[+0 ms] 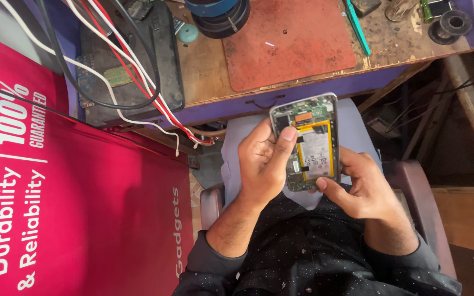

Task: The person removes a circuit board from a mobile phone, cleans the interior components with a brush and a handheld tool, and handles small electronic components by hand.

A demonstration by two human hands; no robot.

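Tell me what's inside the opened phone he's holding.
Inside the opened phone, a yellow-edged battery fills the right side, with green circuit board above it. The left hand and its thumb cover the left side; the right hand hides the bottom corner.

Both forearms reached forward over the lap, the left hand curled with thumb extended upward, the right hand cupped, thumb pointing inward.

Worn wooden workbench with purple front edge, bearing a rust-red mat. Large magenta printed panel at left. Maroon chair armrest at right.
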